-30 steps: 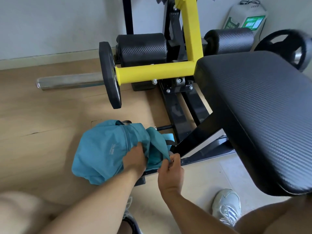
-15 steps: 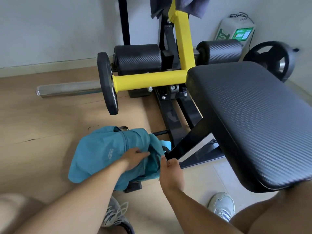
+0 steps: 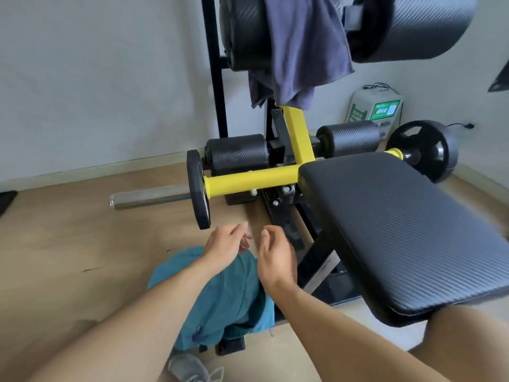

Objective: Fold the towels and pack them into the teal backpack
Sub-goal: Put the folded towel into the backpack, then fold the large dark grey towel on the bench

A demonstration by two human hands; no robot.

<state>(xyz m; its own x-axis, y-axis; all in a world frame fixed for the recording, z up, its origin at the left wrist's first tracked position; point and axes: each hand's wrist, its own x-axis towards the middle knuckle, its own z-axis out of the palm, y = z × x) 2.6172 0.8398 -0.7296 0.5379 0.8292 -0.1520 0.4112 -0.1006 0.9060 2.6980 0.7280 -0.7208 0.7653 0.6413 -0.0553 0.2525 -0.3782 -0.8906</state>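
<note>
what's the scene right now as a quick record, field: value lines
left hand: raised above the backpack, fingers loosely curled, holding nothing
right hand: raised beside it, fingers loosely curled, holding nothing
teal backpack: on the wooden floor beside the bench frame, under the forearms
towel: dark grey-blue, draped over the upper roller pads, not yet folded
bench pad: black, bare
weight plate: on the yellow bar
task state: no towel seen packed

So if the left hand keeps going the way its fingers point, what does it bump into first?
Probably the black weight plate on the yellow bar. The left hand, holding nothing, points up and forward toward it, though depth is hard to judge here.
</note>
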